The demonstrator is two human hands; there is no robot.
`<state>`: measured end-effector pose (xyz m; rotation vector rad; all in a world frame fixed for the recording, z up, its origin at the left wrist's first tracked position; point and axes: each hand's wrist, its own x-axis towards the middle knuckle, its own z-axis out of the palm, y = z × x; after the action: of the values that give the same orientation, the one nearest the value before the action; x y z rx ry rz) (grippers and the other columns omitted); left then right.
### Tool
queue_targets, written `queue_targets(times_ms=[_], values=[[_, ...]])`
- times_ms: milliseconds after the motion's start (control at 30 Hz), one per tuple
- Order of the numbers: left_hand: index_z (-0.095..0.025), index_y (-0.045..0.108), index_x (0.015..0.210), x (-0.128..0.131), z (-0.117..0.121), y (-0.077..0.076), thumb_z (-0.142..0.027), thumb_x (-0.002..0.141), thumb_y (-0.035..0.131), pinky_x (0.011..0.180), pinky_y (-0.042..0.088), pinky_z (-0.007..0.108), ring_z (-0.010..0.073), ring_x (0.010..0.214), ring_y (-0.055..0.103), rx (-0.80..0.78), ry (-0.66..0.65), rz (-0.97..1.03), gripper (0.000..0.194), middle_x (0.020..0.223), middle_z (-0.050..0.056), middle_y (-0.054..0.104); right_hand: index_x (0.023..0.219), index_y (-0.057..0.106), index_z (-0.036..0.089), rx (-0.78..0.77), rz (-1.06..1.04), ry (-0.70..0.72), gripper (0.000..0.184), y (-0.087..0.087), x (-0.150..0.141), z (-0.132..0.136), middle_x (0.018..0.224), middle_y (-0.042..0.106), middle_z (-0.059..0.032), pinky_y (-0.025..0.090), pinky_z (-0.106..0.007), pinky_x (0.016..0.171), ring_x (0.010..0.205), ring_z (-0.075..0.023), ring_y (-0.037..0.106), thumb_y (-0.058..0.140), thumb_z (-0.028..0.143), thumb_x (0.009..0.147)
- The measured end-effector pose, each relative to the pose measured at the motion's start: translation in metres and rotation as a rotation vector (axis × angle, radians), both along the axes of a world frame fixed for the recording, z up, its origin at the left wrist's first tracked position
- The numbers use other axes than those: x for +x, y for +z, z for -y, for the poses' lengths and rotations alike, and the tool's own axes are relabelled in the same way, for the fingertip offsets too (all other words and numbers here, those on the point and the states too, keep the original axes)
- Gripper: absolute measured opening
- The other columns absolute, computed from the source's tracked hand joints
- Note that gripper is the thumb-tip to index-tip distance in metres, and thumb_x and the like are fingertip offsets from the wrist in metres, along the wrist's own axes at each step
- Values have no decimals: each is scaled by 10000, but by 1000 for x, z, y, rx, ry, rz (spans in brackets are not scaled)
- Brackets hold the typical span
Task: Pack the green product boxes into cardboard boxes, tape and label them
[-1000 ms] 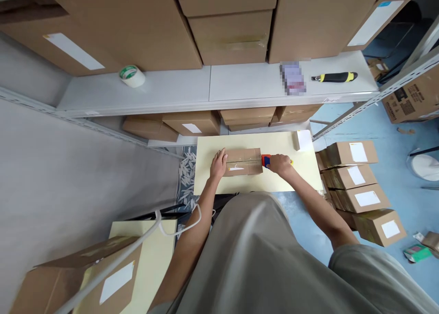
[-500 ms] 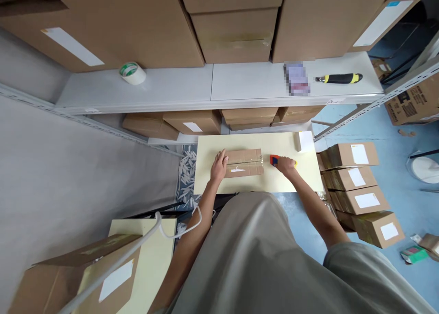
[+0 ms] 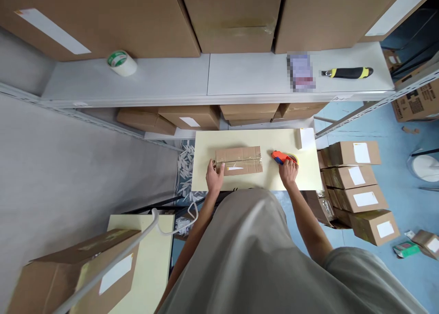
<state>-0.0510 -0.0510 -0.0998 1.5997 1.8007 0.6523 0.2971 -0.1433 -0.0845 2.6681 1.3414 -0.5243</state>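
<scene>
A small taped cardboard box [image 3: 243,154] lies flat on the cream table [image 3: 250,183], with a white label near its front edge. My left hand [image 3: 215,178] grips the box's front left corner, thumb on the near side and fingers round the left end. To the right of the box, my right hand [image 3: 289,171] has its fingers closed on an orange and blue tape dispenser [image 3: 280,157] with a yellowish roll, low over or on the tabletop. Part of the dispenser is hidden behind the fingers.
A white box [image 3: 305,139] stands at the table's back right corner. The shelf [image 3: 171,83] above holds a tape roll [image 3: 122,63], a utility knife [image 3: 348,73] and large cartons. Stacked cartons [image 3: 356,177] stand right; a white bent tube [image 3: 151,227] crosses the lower left.
My left hand has slid from the box's top left edge to its front left corner. My right hand has moved nearer to me on the dispenser, which has turned and shows more.
</scene>
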Motion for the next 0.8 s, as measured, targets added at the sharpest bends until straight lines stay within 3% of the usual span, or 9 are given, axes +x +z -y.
queue_targets(times_ms=[67, 167, 233, 333, 467, 667, 733, 800], values=[[-192, 566, 1585, 2, 4, 2, -640, 1058, 613, 1196, 545, 493, 350, 1388, 698, -7, 38, -2, 693, 1495, 204, 717, 1462, 594, 20, 107, -13, -58, 525, 14, -12, -8, 1441, 684, -320, 409, -430, 1157, 1337, -372, 641, 376, 383, 1152], [-230, 672, 1455, 10, 2, 6, -671, 1035, 631, 1151, 568, 496, 357, 1340, 723, -9, 77, -35, 610, 1415, 168, 770, 1496, 581, 72, 208, -222, -6, 628, 35, -46, -28, 1385, 735, -270, 488, -373, 1054, 1287, -345, 699, 264, 514, 1182], [-214, 693, 1411, 19, -3, 8, -714, 985, 681, 1122, 575, 507, 391, 1326, 726, -12, 99, -84, 656, 1402, 189, 773, 1483, 581, 90, 128, -390, 58, 669, 42, -73, -41, 1269, 788, -244, 519, -338, 974, 1219, -336, 745, 257, 590, 1179], [-176, 697, 1348, 30, -13, 10, -782, 868, 780, 1058, 585, 509, 436, 1274, 741, -23, 131, -122, 777, 1348, 240, 781, 1538, 496, 92, 15, -387, 52, 768, 40, -98, -52, 1256, 798, -248, 529, -335, 939, 1200, -354, 765, 359, 729, 1130], [-197, 711, 1186, 30, -23, 9, -775, 797, 842, 961, 592, 474, 433, 1160, 773, -160, 92, -121, 709, 1158, 212, 825, 1513, 518, 141, -37, -362, 129, 659, 32, -91, -54, 1262, 802, -232, 510, -324, 946, 1223, -344, 760, 225, 628, 1180], [-228, 727, 1019, 4, -17, 8, -584, 991, 683, 885, 590, 343, 268, 1000, 768, -161, -51, 12, 360, 988, 71, 820, 1458, 606, 139, 46, -460, 227, 627, 31, -72, -45, 1229, 811, -195, 520, -301, 898, 1116, -308, 776, 168, 505, 1198], [-228, 745, 1093, -6, -11, 9, -522, 1006, 675, 898, 599, 328, 243, 1011, 762, -135, -99, 63, 314, 1022, 54, 820, 1495, 607, 136, 115, -491, 286, 641, 28, -70, -35, 1340, 777, -205, 542, -310, 943, 1177, -296, 758, 172, 498, 1196], [-241, 748, 1211, -15, -7, 9, -454, 990, 714, 947, 611, 338, 246, 1106, 754, -85, -129, 89, 309, 1173, 65, 814, 1562, 586, 137, 188, -462, 332, 636, 22, -68, -23, 1579, 635, -235, 540, -346, 1063, 1373, -300, 673, 226, 504, 1188]])
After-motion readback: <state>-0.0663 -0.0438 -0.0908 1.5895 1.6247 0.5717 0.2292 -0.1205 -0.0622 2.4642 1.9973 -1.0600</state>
